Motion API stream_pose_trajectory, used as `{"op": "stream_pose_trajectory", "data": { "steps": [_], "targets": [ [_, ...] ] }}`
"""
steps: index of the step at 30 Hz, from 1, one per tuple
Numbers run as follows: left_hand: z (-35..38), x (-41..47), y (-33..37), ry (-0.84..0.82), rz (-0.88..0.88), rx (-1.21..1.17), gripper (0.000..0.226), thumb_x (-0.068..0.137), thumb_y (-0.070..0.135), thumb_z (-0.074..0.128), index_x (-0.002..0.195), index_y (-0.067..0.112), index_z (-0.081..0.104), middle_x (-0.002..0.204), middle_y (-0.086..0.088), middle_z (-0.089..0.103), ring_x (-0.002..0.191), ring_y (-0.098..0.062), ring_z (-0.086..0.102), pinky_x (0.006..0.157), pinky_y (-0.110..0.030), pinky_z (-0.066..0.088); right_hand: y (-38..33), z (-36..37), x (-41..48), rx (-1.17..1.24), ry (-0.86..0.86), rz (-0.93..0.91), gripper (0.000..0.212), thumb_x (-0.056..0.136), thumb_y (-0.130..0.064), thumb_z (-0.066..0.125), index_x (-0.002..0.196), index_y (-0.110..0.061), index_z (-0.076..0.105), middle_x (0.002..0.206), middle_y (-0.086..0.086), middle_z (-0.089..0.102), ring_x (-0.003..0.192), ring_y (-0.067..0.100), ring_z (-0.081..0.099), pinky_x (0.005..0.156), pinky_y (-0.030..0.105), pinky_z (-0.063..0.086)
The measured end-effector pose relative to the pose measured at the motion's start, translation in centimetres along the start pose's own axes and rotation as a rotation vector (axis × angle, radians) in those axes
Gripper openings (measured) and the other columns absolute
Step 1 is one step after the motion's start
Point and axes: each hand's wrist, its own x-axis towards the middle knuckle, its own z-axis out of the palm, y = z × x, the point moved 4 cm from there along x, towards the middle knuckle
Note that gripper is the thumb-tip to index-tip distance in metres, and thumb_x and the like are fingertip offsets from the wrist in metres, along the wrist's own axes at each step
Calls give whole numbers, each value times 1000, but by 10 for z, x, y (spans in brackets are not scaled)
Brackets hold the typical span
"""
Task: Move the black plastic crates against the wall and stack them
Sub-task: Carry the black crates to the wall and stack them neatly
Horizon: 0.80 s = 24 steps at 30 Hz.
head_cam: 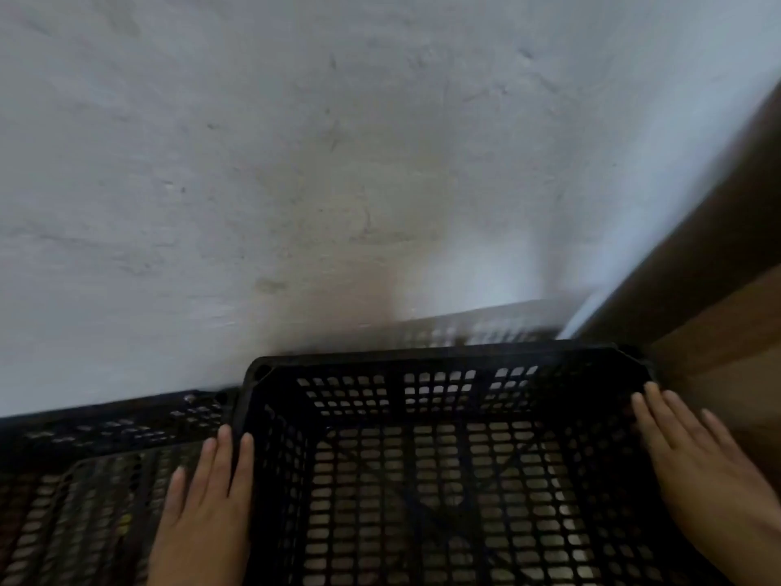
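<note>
Near the wall (296, 162), a crate (422, 458) sat between left grip (207, 501) and right grip (697, 471). Both pressed its sides, fingers straight.

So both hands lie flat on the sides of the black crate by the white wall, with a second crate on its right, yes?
Not quite: the head view shows the second crate on its left, next to the left hand. The right hand, black crate and white wall are as you said.
</note>
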Motion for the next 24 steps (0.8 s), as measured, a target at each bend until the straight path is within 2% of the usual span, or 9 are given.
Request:
{"op": "stream_pose_trajectory", "data": {
  "steps": [3,6,8,11,14,16,18,21,24],
  "targets": [
    [23,4,-2,-50,33,54,74,60,19,34,133,6,38,138,-14,44,129,-28,29,114,-30,-10,-8,33,4,-9,-107,27,117,49,-6,72,147,-12,7,150,10,27,143,10,-13,113,28,-9],
    [45,6,-6,-81,55,83,85,50,14,62,132,4,41,135,-19,49,124,-29,35,114,-31,-11,-20,57,9,24,-163,47,122,45,-4,77,146,-11,10,157,4,-4,142,10,-15,112,28,-10],
    [59,4,-6,-108,42,77,90,44,8,70,130,1,45,134,-21,50,123,-28,36,114,-31,-10,-24,74,11,36,-171,60,119,46,-3,76,145,-7,12,156,2,-9,142,10,-16,113,28,-11],
    [77,-1,-5,-107,38,59,82,51,12,52,132,4,40,135,-20,50,128,-30,31,115,-31,-10,-32,89,16,6,-157,63,110,46,-2,75,141,-2,20,156,8,8,144,15,-8,113,29,-11],
    [92,-1,-9,-100,36,51,78,57,15,36,134,5,36,139,-17,46,143,-17,9,115,-32,-9,-40,98,23,-46,-132,64,102,43,1,76,136,0,32,144,15,34,140,22,14,113,29,-9],
    [100,0,-11,-91,35,42,78,58,14,37,135,5,35,140,-16,45,145,-12,-6,115,-32,-8,-43,103,29,-56,-130,79,97,45,3,73,134,2,37,141,17,38,143,19,5,113,28,-9],
    [108,2,-13,-78,29,26,75,61,14,34,135,4,35,139,-16,46,144,-10,-10,115,-32,-8,-48,110,33,-40,-153,102,91,48,4,70,134,2,40,142,17,38,144,16,-4,113,28,-9],
    [120,4,-17,-74,2,9,75,60,14,35,134,5,36,139,-15,47,144,-9,-9,114,-31,-8,-56,117,35,-77,-207,160,83,67,-4,60,143,-7,26,151,12,15,142,17,6,110,30,-15],
    [130,2,-21,-80,-10,17,80,56,16,38,135,5,36,139,-15,45,144,-8,-9,114,-30,-8,-70,113,38,-5,-197,158,78,84,-12,38,142,-12,-15,149,9,-21,136,16,-16,103,31,-27]
  ]
}}
